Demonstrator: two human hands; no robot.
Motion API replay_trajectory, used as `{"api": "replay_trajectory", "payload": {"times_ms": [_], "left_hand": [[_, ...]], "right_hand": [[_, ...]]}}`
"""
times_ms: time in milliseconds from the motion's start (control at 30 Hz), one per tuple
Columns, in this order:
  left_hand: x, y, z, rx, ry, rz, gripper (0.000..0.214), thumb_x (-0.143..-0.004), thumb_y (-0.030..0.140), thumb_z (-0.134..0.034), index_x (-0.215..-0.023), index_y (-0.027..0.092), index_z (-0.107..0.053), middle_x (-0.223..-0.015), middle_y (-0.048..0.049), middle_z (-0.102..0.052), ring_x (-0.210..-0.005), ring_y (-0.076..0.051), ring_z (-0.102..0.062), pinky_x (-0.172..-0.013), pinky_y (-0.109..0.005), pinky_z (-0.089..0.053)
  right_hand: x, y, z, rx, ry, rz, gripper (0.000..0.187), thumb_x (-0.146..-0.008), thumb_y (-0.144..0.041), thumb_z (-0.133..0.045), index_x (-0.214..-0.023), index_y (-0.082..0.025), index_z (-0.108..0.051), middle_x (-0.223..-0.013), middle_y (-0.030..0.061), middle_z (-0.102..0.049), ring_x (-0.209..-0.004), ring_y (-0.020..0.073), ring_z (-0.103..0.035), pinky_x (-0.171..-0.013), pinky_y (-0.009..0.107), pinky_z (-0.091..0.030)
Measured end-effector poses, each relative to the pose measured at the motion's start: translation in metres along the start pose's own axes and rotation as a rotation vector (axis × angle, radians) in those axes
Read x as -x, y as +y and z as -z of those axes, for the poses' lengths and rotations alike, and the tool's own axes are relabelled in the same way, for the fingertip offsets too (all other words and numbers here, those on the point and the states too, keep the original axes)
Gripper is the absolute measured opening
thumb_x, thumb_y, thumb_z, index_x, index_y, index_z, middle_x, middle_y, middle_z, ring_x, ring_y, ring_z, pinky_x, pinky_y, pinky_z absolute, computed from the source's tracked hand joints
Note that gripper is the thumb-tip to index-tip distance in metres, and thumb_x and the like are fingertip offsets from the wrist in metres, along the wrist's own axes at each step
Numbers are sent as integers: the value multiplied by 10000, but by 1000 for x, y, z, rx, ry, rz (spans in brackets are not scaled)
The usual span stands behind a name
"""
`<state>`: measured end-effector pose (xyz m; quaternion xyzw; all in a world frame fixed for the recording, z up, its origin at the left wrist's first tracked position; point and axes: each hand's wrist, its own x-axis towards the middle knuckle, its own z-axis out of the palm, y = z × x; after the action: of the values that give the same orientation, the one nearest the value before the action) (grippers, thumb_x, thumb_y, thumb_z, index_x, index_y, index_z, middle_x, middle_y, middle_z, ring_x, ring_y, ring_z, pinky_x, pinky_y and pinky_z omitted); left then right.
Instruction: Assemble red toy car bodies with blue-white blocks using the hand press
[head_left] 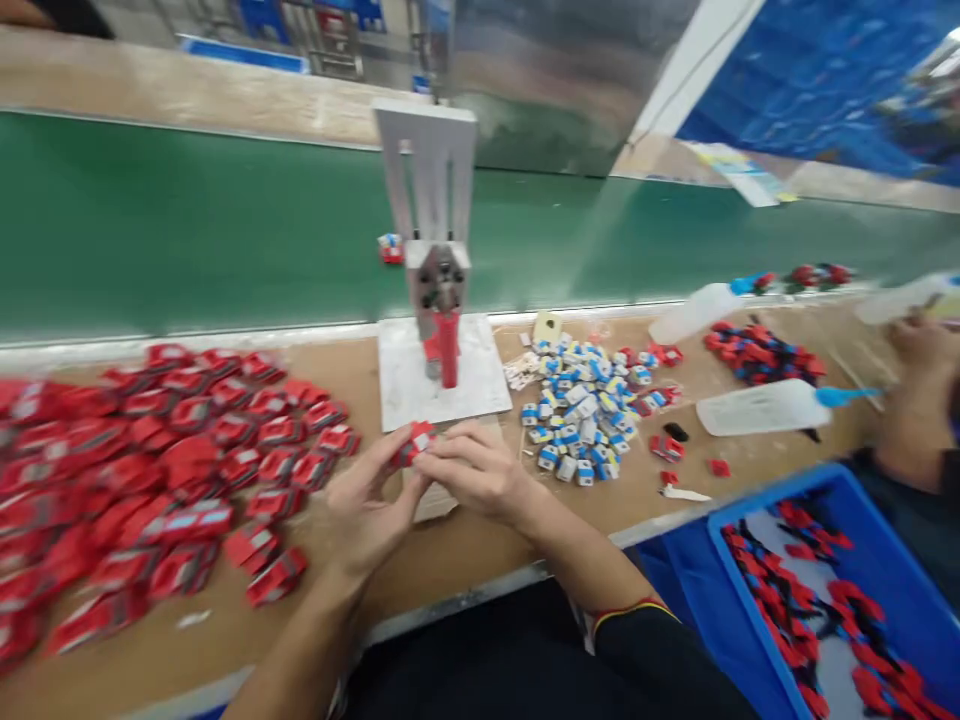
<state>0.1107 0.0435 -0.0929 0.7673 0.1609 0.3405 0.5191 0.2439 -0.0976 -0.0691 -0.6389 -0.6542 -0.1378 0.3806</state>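
Observation:
My left hand [366,505] and my right hand [474,468] meet over the bench's near edge, both pinched on one small red plastic part [411,443]. Just behind them a small press jig [439,290] stands on a white base plate [409,385], with a red piece [448,348] upright in it. A wide spread of red parts [150,470] lies to my left. A heap of small white and blue pieces [581,405] lies to my right.
A green conveyor belt [187,240] runs behind the bench, carrying one small part [391,248]. Two white squeeze bottles [765,408] lie at right near a red-and-black pile [757,352]. A blue bin [885,560] holds more parts. Another person's hand [919,345] works at far right.

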Motion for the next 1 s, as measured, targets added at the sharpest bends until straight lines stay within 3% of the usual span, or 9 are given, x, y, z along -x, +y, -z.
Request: {"api": "replay_trajectory", "payload": {"times_ms": [133, 200, 267, 367, 600, 700, 800, 900, 1000], "left_hand": [[-4, 8, -1, 121, 21, -127, 506, -856, 365, -918, -1324, 235, -777, -1223, -138, -839, -1072, -292, -839, -964, -372, -715], [-5, 12, -2, 227, 11, -203, 610, -865, 348, -918, -1431, 247, -716, -1251, -143, -830, -1095, -280, -835, -951, -347, -710], [-5, 16, -3, 305, -14, -262, 626, -886, 357, -903, -1464, 241, -693, -1243, -151, -830, -1095, -277, -836, -948, -341, -705], [-5, 17, -3, 333, -49, -294, 548, -901, 389, -884, -1401, 219, -737, -1171, -156, -844, -1044, -278, -844, -923, -340, -706], [-4, 15, -2, 262, -52, -224, 525, -866, 409, -911, -1326, 208, -758, -1123, -143, -851, -985, -262, -847, -881, -331, -708], [-6, 16, -3, 318, -58, -181, 540, -840, 427, -932, -1285, 193, -734, -1110, -142, -845, -992, -259, -839, -882, -333, -690], [-9, 19, -3, 389, -54, -61, 642, -754, 469, -991, -1245, 214, -665, -1057, -104, -838, -906, -227, -820, -803, -304, -660], [-12, 25, -1, 401, -84, 17, 580, -719, 480, -1011, -1099, 217, -660, -987, -74, -816, -836, -195, -785, -753, -281, -629], [-15, 30, -1, 334, -88, -20, 595, -644, 560, -1033, -1013, 194, -745, -951, -90, -805, -866, -228, -778, -793, -323, -637]], "right_hand": [[-3, 7, 13, -198, 124, -21, 601, -977, -195, -773, -1536, -310, -586, -1253, 114, -792, -1116, 241, -764, -930, 400, -696], [-4, 11, 22, -293, 102, -126, 837, -921, -384, -856, -1650, -333, -448, -1455, 159, -706, -1300, 289, -722, -961, 421, -697], [-5, 13, 27, -386, 14, -207, 959, -873, -548, -859, -1683, -324, -396, -1544, 181, -656, -1404, 316, -681, -1015, 439, -687], [-3, 12, 27, -489, -84, -210, 825, -902, -575, -810, -1617, -295, -510, -1458, 159, -741, -1340, 296, -741, -1095, 441, -655], [2, 12, 14, -534, -19, -260, 684, -922, -530, -810, -1532, -295, -607, -1408, 141, -783, -1288, 294, -781, -1106, 440, -657], [0, 16, 16, -592, -25, -253, 717, -914, -548, -814, -1539, -291, -576, -1389, 144, -779, -1267, 275, -782, -1055, 400, -669], [-6, 16, 27, -507, -48, -183, 735, -949, -526, -787, -1592, -302, -512, -1465, 162, -721, -1351, 286, -719, -1092, 440, -644], [-12, 11, 41, -374, -142, -94, 640, -1045, -403, -692, -1631, -308, -455, -1457, 158, -710, -1359, 276, -697, -1117, 468, -627], [-15, 5, 46, -369, -187, -77, 665, -1048, -274, -665, -1658, -298, -400, -1420, 157, -688, -1318, 258, -699, -1040, 420, -656]]}}
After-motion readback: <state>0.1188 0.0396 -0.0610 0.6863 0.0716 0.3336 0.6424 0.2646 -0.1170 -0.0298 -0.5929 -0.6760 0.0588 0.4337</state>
